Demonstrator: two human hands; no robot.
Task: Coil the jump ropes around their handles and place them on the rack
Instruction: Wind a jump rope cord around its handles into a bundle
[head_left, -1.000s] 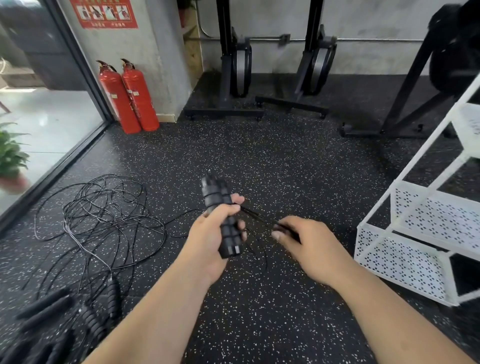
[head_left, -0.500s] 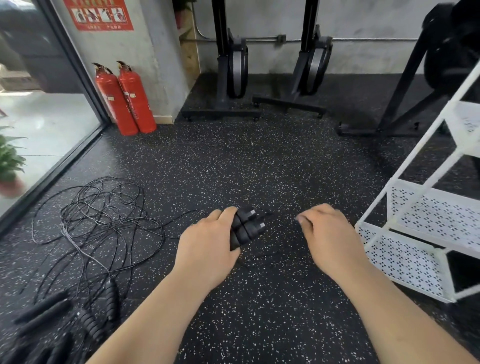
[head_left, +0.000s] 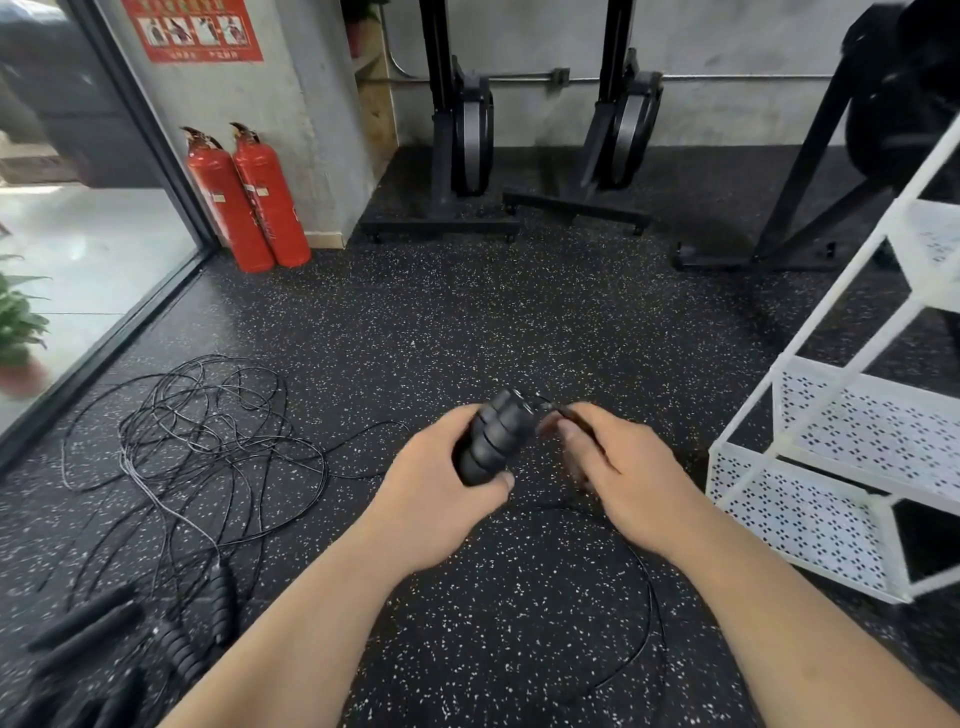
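Your left grip (head_left: 441, 493) clasps both handles (head_left: 496, 434); your right grip (head_left: 623, 483) pinches the cord (head_left: 650, 603). Slack below may tangle if you wind fast.

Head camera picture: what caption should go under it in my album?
Coiling time: left hand grips black jump-rope handles, right hand holds the rope, white rack nearby.

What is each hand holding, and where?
Left hand grips the paired handles round their lower half; right hand pinches the rope near the handles' top.
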